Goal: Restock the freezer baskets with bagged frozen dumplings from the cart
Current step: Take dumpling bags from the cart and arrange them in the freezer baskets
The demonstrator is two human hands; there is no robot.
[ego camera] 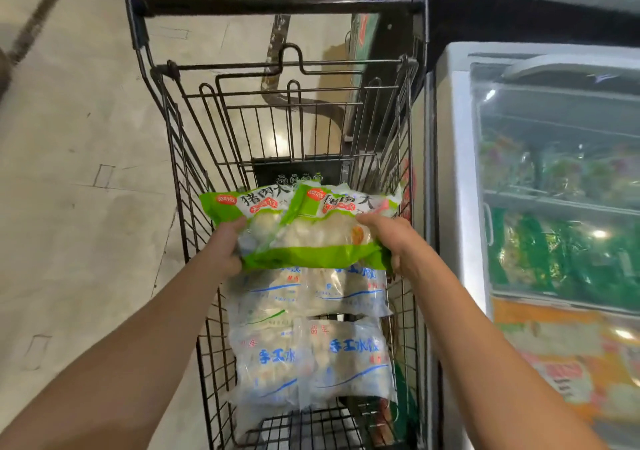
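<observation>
Over the wire cart [194, 186] on pale tiled floor [69, 172], beside a glass-lidded freezer [453, 158], my left grip [225, 245] and right grip [391, 241] each grasp green dumpling bags [311, 227]

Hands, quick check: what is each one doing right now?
Left hand: fingers grip the left end of the green dumpling bags.
Right hand: fingers grip the right end of the same bags.

We note freezer [453, 158] contents blurred behind its lid, cart [414, 311] bottom cropped, both hands' fingers hidden under green bags [311, 234]
</observation>
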